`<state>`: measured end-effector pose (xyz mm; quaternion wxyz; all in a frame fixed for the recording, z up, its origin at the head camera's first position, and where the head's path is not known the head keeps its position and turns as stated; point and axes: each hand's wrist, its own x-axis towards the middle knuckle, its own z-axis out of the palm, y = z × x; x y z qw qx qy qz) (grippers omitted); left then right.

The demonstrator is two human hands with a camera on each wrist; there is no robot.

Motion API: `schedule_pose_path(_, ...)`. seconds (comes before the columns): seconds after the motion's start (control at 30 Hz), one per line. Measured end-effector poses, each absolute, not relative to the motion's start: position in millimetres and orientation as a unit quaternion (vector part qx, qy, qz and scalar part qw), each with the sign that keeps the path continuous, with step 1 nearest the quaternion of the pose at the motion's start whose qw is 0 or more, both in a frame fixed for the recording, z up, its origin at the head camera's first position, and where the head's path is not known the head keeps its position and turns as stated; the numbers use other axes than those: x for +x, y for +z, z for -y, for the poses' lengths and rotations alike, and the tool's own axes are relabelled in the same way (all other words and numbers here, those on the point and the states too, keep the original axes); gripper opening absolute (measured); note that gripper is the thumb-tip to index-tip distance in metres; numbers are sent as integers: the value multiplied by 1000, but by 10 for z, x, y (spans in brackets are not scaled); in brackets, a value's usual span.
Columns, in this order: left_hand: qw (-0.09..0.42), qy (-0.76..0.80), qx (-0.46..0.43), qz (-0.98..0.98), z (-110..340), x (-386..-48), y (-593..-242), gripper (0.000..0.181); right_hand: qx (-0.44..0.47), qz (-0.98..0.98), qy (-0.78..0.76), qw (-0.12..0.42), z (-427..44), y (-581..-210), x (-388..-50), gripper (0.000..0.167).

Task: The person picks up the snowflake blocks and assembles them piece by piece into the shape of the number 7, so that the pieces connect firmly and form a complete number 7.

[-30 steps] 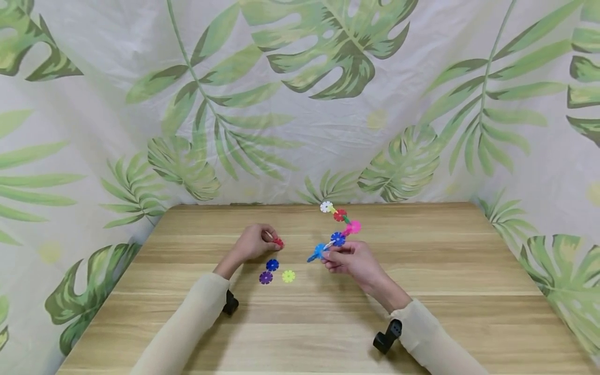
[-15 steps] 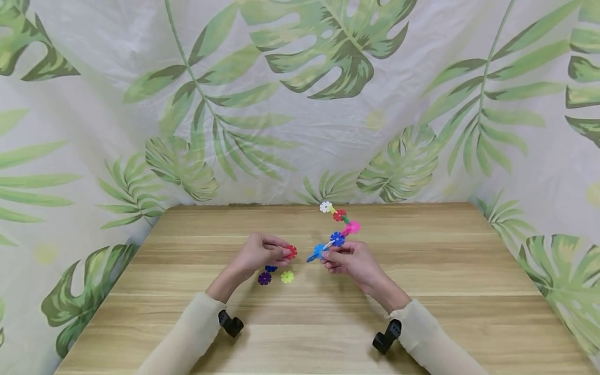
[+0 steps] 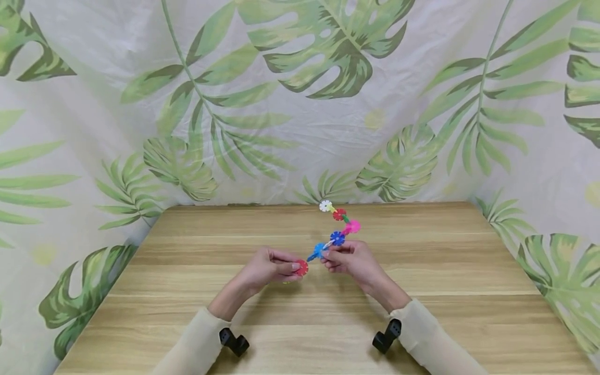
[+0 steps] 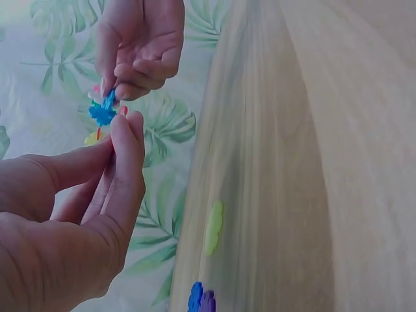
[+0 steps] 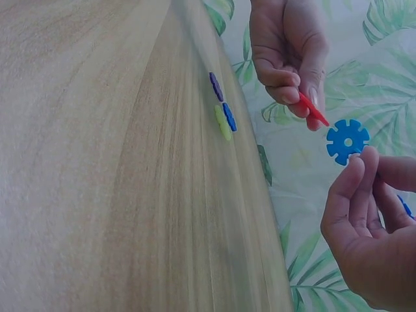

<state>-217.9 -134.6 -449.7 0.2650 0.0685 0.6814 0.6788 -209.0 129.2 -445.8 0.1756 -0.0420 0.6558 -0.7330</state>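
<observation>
My left hand (image 3: 262,270) pinches a red notched disc (image 3: 302,267), a snowflake-shaped building piece, between thumb and fingertips. To its right, my right hand (image 3: 360,266) grips a zigzag chain of linked snowflake discs (image 3: 337,238) near its lower end. White, yellow, red, green, pink and blue pieces make up the chain, which reaches up and away from me. In the right wrist view the chain's blue end disc (image 5: 338,134) faces the camera. The red disc's edge (image 5: 314,109) is very close to it; whether they touch I cannot tell.
Three loose discs lie on the wooden table (image 3: 422,323): yellow-green (image 5: 222,123), blue (image 5: 229,117) and purple (image 5: 216,86). In the head view my left hand mostly covers them. A leaf-patterned cloth (image 3: 262,151) hangs behind the table. Black cameras (image 3: 234,342) sit at both wrists.
My left hand has lifted the red disc and brought it right and toward me, near the chain's lower end. My right hand and the chain have stayed almost still.
</observation>
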Motion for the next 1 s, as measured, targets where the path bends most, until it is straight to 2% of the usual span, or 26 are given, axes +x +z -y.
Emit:
schedule_pose_path(0.7, 252, 675, 73, -690, 1263, -2151, -4486, 28, -41, -656, -733, 177, -1272, -4480, -2092, 13)
schedule_pose_path(1.0, 227, 659, 74, -714, 1173, -2144, -4484, 25, -40, -652, -736, 179, -1288, -4499, -2103, 12)
